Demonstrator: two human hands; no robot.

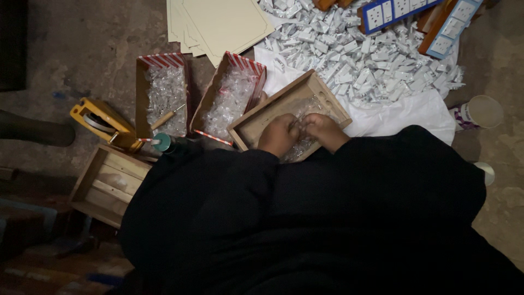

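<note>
A small clear plastic packet (299, 121) is being pinched between the left hand (279, 135) and the right hand (326, 130), both grips being closed together on it. It is being held just above a shallow wooden tray (256, 127) on the floor. Two striped cardboard boxes (164, 94) of clear packets are lying beside the tray, and a heap of white plastic parts (371, 54) is lying beyond it.
</note>
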